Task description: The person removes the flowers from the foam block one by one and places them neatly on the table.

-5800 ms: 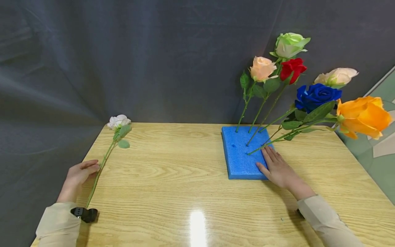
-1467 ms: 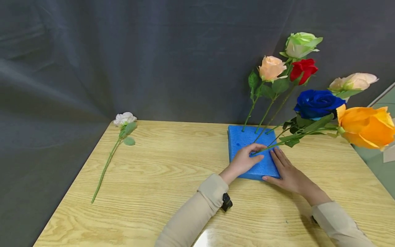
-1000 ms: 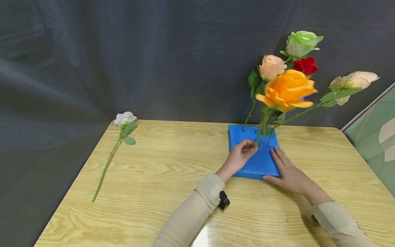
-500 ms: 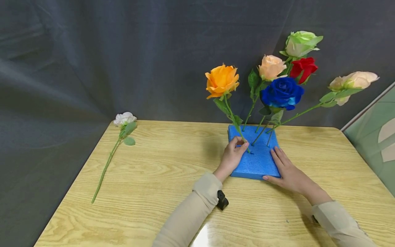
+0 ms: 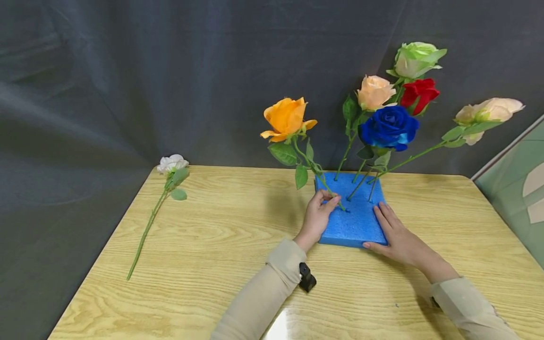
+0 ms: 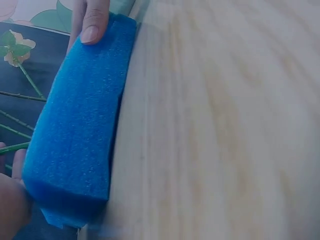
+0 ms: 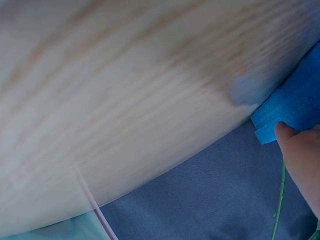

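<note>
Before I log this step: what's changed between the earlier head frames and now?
The left hand went from beside the white rose to pinching the stem of the orange rose, which swung from far right to left. The blue rose also shifted left. Unchanged: white rose lying at left, right hand on the blue foam block.

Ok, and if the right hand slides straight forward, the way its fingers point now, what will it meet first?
The right hand would probably first meet the nearest stem standing in the blue block, just ahead; the exact depth is unclear.
</note>
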